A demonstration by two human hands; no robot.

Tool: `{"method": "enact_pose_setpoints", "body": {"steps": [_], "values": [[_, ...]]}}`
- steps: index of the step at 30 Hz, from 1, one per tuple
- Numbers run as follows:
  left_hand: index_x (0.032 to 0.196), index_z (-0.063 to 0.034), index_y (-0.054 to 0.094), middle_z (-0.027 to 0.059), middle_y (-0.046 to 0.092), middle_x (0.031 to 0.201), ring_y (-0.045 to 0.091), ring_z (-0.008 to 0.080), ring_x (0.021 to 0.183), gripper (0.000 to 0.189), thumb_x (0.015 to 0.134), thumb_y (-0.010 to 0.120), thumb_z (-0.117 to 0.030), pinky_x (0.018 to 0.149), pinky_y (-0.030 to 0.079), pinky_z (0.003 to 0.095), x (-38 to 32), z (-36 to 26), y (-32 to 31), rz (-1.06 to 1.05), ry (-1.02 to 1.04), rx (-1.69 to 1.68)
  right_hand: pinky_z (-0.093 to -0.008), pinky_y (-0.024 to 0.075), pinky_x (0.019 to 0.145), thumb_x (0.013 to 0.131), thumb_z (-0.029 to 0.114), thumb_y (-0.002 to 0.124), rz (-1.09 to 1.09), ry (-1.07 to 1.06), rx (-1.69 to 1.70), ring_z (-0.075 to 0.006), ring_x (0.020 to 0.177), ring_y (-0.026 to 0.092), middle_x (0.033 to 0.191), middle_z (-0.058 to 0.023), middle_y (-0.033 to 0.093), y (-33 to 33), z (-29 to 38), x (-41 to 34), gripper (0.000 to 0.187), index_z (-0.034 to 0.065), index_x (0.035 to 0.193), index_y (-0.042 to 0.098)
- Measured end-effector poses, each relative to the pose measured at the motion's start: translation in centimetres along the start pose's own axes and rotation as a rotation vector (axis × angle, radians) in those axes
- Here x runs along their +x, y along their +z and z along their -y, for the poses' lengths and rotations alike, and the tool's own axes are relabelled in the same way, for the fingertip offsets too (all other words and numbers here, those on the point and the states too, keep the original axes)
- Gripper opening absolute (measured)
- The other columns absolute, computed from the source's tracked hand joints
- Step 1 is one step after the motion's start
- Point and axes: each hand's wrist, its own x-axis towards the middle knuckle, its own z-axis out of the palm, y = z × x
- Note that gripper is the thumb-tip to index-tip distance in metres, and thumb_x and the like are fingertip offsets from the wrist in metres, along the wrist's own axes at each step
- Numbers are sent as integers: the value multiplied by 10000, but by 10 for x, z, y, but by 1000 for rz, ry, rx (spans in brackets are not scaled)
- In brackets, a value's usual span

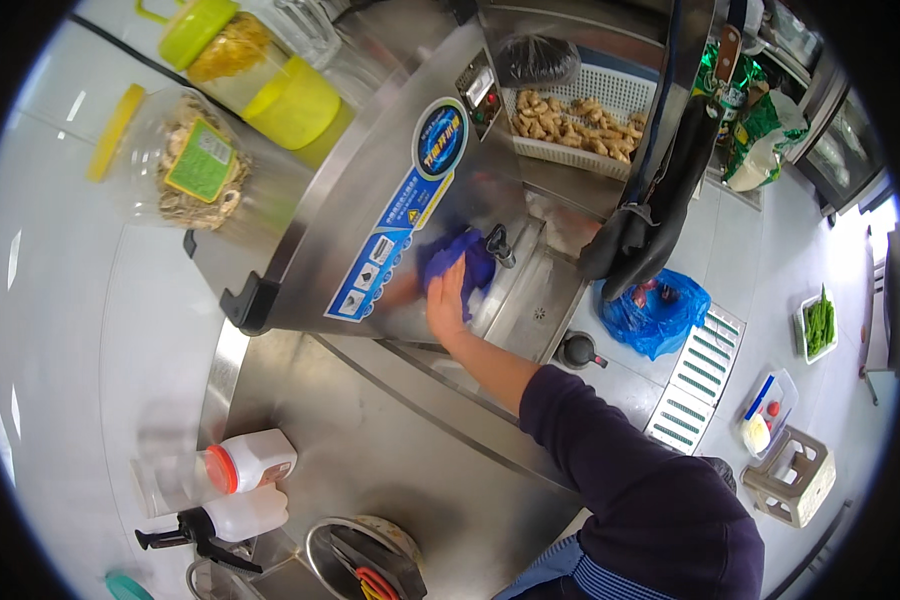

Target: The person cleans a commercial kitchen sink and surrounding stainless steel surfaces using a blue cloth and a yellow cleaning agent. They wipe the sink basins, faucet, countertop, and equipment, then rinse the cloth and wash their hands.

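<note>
My right hand [445, 306] presses a purple-blue cloth [461, 262] flat against the front of a stainless steel water boiler [390, 169]. The fingers lie extended over the cloth, just left of the boiler's black tap [500, 246]. A metal drip tray [544, 300] with a small drain sits below the tap. Above the hand, the panel bears a blue sticker strip [367, 271] and a round badge. A small display with buttons [481, 88] is set higher in the panel. My left hand is out of view.
Plastic jars [202, 169] stand on the boiler. A steel counter [352, 427] holds a white red-lidded jar [259, 461], a spray bottle [247, 514] and a metal bowl [319, 555]. A ginger basket [570, 154] is behind. On the floor are a blue bag [660, 326] and a stool [814, 487].
</note>
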Motion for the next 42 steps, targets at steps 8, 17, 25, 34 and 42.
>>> {"method": "enact_pose_setpoints", "body": {"steps": [8, 17, 25, 34, 42], "values": [[1223, -7, 398, 111, 515, 1138, 523, 246, 969, 488, 841, 490, -298, 817, 440, 349, 4, -2, 12, -88, -34, 54, -350, 109, 1053, 910, 219, 356, 202, 207, 235, -295, 1313, 104, 1406, -203, 114, -4, -63, -59, 546, -19, 1345, 127], [1212, -8, 410, 110, 522, 1128, 528, 243, 970, 474, 843, 484, -296, 815, 444, 346, 8, -2, 16, -169, -45, 80, -340, 237, 1001, 921, 382, 298, -7, 557, 441, -262, 1224, 287, 1322, -149, 328, -34, -163, 79, 538, 44, 1334, 228], [1202, -8, 420, 108, 528, 1119, 532, 240, 970, 461, 845, 478, -294, 813, 448, 343, 8, 0, 16, -211, -74, 95, -283, 242, 996, 911, 389, 324, -63, 281, 317, -231, 1193, 334, 1306, -121, 360, -81, -217, 178, 574, 8, 1333, 245], [1191, -9, 432, 107, 534, 1109, 536, 237, 971, 448, 846, 472, -292, 810, 452, 340, 3, 3, 9, -253, -56, 84, -368, 321, 938, 900, 451, 272, 37, 808, 1, -317, 1125, 394, 1224, -176, 413, -26, -364, 7, 599, 28, 1323, 262], [1181, -9, 442, 105, 540, 1101, 540, 235, 971, 436, 848, 467, -290, 808, 455, 337, 2, 3, 8, -239, -48, 75, -409, 450, 817, 845, 215, 420, 293, 1037, -181, -332, 1011, 504, 1101, -198, 502, -30, -231, -75, 344, 55, 1149, 415]]}}
